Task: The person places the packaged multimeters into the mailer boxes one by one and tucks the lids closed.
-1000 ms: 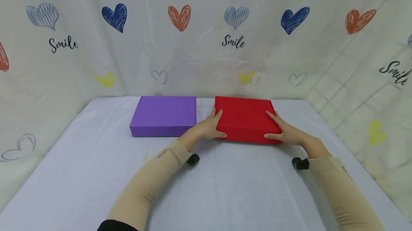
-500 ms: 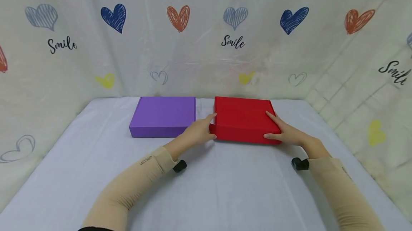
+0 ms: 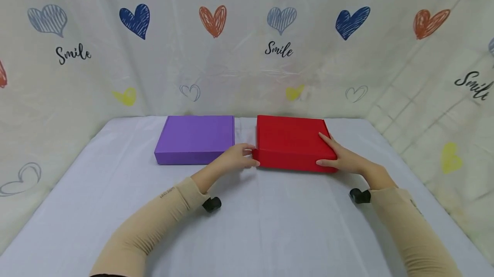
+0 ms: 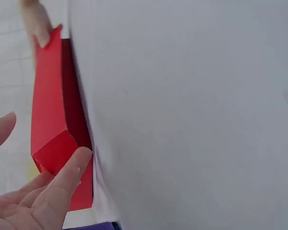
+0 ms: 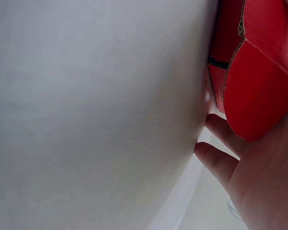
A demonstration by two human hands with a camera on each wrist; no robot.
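A red cardboard box (image 3: pixel 291 133) lies on the white-covered table, its lid down. The front panel (image 4: pixel 48 100) stands slightly out from the body, with a side flap at its left corner. My left hand (image 3: pixel 231 158) holds that left front corner, thumb in front and fingers bent behind the flap. On the other side, my right hand (image 3: pixel 344 157) grips the right front corner, thumb along the front and fingers over the top and side. A rounded red flap (image 5: pixel 257 91) sticks out beside the right palm in the right wrist view.
A purple box (image 3: pixel 197 135) lies just left of the red one, partly behind my left hand. A white curtain (image 3: pixel 239 67) printed with hearts hangs behind the table (image 3: pixel 289 225). Small black wrist cameras (image 3: pixel 211 204) stick out below both sleeves.
My left hand has slid left off the red box's top onto its front left corner, and the side flap there has come out. The right hand has stayed in place.
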